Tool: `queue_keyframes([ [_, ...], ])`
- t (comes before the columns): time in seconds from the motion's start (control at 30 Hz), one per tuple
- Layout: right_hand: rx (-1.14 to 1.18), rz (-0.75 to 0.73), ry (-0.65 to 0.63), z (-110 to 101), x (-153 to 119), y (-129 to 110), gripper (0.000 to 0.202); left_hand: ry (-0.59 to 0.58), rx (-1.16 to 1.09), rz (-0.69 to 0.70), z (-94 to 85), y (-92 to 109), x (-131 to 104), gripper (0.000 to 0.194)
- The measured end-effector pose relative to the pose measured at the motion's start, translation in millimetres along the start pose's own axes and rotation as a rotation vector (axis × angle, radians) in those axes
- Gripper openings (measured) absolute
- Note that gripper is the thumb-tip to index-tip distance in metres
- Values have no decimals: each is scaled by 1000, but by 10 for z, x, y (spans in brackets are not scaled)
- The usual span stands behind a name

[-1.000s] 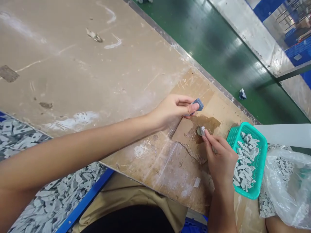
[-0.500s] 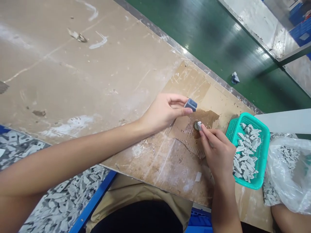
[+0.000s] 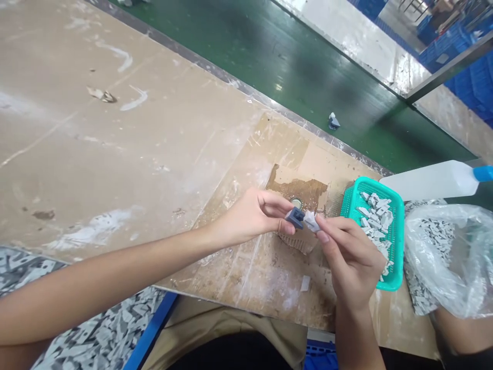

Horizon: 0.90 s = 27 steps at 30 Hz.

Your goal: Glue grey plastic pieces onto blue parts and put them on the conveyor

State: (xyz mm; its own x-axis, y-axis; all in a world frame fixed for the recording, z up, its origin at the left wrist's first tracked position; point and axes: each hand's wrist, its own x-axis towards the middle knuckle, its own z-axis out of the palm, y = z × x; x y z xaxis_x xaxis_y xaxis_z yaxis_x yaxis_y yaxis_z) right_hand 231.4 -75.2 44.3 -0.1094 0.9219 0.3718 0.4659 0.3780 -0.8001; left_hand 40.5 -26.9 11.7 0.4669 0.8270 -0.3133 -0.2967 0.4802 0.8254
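Note:
Between thumb and fingers, my left hand (image 3: 256,216) holds a small dark blue-grey block (image 3: 295,218) with a notch facing right. My right hand (image 3: 352,252) pinches a small light grey piece (image 3: 311,221) right beside the block's notched side; whether the two touch is hard to tell. Behind them a small round cap-like dish (image 3: 296,203) lies on a wet, torn piece of cardboard (image 3: 283,177). To the right stands a green basket (image 3: 398,241) holding several light grey pieces.
A clear plastic bag (image 3: 470,288) of grey pieces and a white bottle (image 3: 431,180) with a blue cap are at the right. Another person's arm (image 3: 456,329) shows below the bag. A blue-edged bin (image 3: 150,329) of grey pieces sits lower left. Beyond the worktable (image 3: 154,133) is a green surface (image 3: 246,67) with one part (image 3: 334,122).
The right hand has lifted the light piece from the round dish up to the block. The left hand has lowered the block towards it. The view has shifted, and the white bottle now shows.

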Motion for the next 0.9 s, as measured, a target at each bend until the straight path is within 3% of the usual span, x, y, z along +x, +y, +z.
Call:
queue_keyframes([
  [0.17,-14,6,-80,-9,6,-35,41,-49,-9,7,17,-24,-25,24],
  [0.27,-72,-21,-125,5,-5,-58,44,-4,-7,36,42,-21,-63,21],
  [0.57,-51,-44,-98,115,-60,-85,58,83,56,76,117,60,-156,20],
  [0.9,-85,-14,-84,242,-89,-134,54,126,76,97,99,83,-174,20],
])
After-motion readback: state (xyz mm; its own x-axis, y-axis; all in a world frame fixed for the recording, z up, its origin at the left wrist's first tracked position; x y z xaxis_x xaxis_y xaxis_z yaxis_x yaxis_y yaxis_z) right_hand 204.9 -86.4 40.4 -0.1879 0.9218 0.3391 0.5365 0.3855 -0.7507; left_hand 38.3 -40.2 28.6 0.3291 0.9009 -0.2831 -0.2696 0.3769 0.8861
